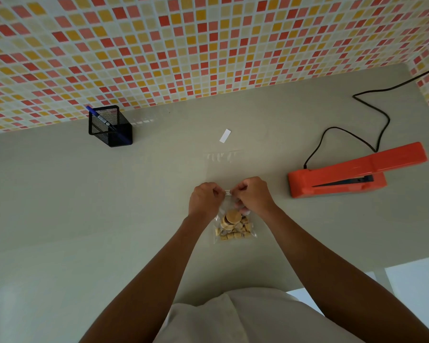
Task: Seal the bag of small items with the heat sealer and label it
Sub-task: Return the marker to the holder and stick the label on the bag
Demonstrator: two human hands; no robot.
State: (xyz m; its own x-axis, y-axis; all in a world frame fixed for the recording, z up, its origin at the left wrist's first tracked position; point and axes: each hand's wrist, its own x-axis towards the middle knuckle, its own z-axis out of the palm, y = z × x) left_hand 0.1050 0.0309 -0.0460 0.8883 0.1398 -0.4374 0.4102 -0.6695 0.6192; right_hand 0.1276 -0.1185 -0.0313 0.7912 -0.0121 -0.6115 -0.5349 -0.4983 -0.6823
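Observation:
A small clear plastic bag (234, 227) of wooden beads and discs lies on the grey table in front of me. My left hand (204, 200) and my right hand (253, 194) both pinch a small white label (227, 192) between them, just above the bag's top edge. The fingers of both hands are curled. An orange heat sealer (352, 174) sits to the right with its arm raised open. A second white label strip (225, 136) lies farther back on the table.
A black mesh pen holder (110, 127) with a blue pen (94, 113) stands at the back left by the tiled wall. The sealer's black cord (382, 120) loops across the back right. The table's right edge (382, 268) is near.

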